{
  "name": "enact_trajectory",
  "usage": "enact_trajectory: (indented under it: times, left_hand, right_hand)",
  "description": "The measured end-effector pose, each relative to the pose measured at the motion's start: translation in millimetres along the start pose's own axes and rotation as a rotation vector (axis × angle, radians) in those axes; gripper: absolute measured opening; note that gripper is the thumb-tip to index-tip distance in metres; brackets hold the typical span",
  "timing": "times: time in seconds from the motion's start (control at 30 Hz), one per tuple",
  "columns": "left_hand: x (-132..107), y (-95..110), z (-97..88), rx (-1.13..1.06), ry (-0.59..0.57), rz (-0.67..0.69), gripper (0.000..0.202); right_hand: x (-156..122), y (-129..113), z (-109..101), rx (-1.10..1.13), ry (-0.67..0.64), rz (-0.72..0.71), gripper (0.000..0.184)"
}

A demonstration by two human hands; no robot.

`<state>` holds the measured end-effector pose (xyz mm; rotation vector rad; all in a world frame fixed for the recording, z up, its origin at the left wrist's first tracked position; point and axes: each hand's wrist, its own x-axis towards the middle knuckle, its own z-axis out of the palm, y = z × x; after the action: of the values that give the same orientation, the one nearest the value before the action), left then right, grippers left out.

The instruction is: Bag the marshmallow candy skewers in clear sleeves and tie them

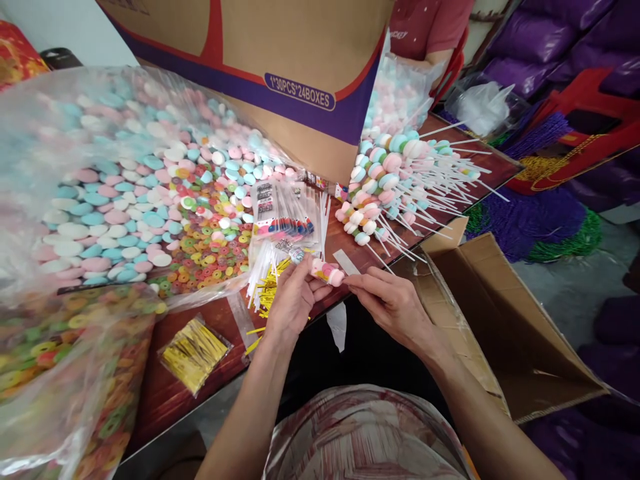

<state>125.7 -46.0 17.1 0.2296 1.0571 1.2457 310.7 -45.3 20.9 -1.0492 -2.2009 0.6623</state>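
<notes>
My left hand (pixel 295 297) is closed around a short pink and white marshmallow skewer (pixel 326 272), which seems to be in a printed clear wrapper. At its right end, the fingertips of my right hand (pixel 393 303) are pinched together on the tip; whether they grip stick or wrapper is too small to tell. Just beyond my left hand lie white sticks (pixel 257 283), gold twist ties (pixel 270 287) and a stack of printed clear bags (pixel 287 210). Finished-looking marshmallow skewers (pixel 395 173) with white sticks are piled to the right.
Loose marshmallows (pixel 110 220) and gummy rings (pixel 210 257) cover the table's left. A bag of gummy rings (pixel 75 380) and a packet of gold ties (pixel 195 353) lie nearer. A large carton (pixel 300 40) stands behind; an open box (pixel 540 333) is at right. Another person (pixel 430 27) sits beyond.
</notes>
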Motion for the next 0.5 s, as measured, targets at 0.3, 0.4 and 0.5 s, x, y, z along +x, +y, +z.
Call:
enact_trajectory:
  times: [0.3, 0.4, 0.5]
  left_hand:
    - [-3.6, -20.9, 11.7, -0.037, -0.082, 0.113, 0.031]
    - [-4.7, -22.5, 16.0, -0.107, -0.107, 0.169, 0.027]
    - [-4.1, -18.0, 15.1, -0.119, -0.127, 0.183, 0.026]
  right_hand:
    - [9.3, -8.0, 38.1, -0.013, 0.213, -0.001, 0.034]
    - [11.1, -15.4, 46.7, 0.079, 0.291, 0.03, 0.035]
    - [3.5, -20.4, 37.5, 0.149, 0.258, 0.09, 0.03]
